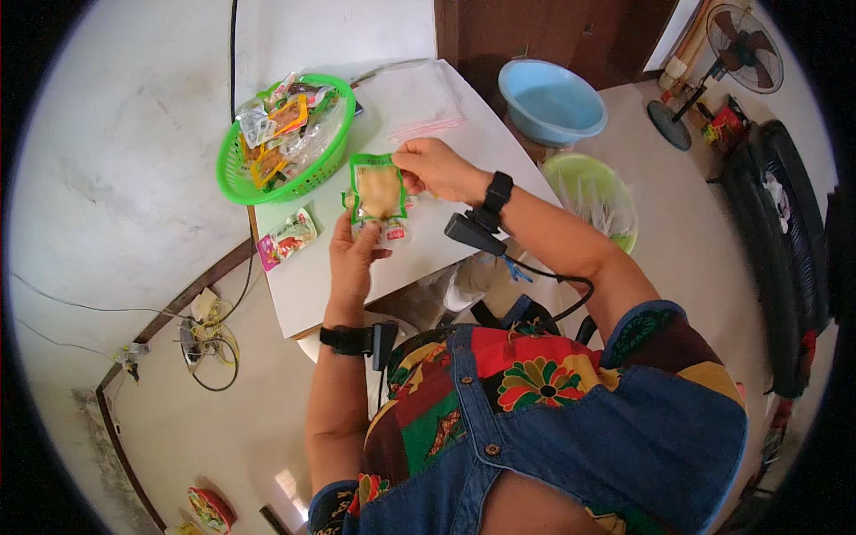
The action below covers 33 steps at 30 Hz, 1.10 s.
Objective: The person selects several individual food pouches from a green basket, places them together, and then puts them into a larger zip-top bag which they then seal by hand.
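My right hand (431, 168) grips the upper right corner of a green-edged clear food packet (378, 190) with pale contents. At the packet's lower edge is my left hand (354, 251), its thumb and fingers pinching it. Other small packets (396, 232) lie on the white table (307, 304) beneath it, partly hidden. A pink and white food pouch (287, 239) rests left of my left hand. Beyond it, a green plastic basket (334, 160) holds many mixed food packets. A stack of clear plastic bags (424, 100) lies flat at the table's far side.
A blue plastic basin (552, 100) and a light green tub (595, 194) with clear bags stand right of the table. Farther right are a pedestal fan (742, 50) and a black sofa (769, 267). Cables (214, 344) lie by the wall at left.
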Tool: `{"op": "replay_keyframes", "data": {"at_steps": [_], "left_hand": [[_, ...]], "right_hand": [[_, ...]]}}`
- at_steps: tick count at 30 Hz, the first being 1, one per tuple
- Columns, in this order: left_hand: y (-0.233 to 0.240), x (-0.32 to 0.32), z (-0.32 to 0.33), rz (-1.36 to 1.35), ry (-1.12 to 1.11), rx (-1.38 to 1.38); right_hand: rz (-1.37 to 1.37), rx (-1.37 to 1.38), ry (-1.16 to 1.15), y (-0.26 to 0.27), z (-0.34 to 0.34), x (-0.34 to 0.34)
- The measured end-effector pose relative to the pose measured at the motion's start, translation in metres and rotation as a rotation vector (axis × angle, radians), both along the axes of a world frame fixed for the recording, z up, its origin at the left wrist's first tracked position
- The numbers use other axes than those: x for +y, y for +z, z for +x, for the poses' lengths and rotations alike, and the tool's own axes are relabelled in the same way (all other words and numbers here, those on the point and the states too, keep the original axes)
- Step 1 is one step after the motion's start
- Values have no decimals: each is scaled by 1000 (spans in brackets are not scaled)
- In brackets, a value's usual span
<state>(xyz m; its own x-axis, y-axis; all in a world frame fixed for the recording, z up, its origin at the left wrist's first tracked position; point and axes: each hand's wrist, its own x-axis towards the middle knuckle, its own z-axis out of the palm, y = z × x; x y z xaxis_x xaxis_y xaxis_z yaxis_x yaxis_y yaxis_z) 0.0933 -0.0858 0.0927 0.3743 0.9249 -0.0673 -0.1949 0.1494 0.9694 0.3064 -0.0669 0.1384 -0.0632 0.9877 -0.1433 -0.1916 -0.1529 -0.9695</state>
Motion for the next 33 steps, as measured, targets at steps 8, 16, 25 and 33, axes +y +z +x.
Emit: {"op": "replay_keyframes", "data": {"at_steps": [8,16,25,33], "left_hand": [[-31,-55,15,-125,-151,299],[-31,-46,21,417,-99,529],[-33,-64,68,1401,-292,918],[-32,-37,22,1247,-267,1025]], "right_hand": [[-64,278,-51,-102,-8,-92],[-265,631,-69,-119,-5,-130],[-8,394,-154,-92,18,-108],[-41,320,-215,-92,80,-74]]}}
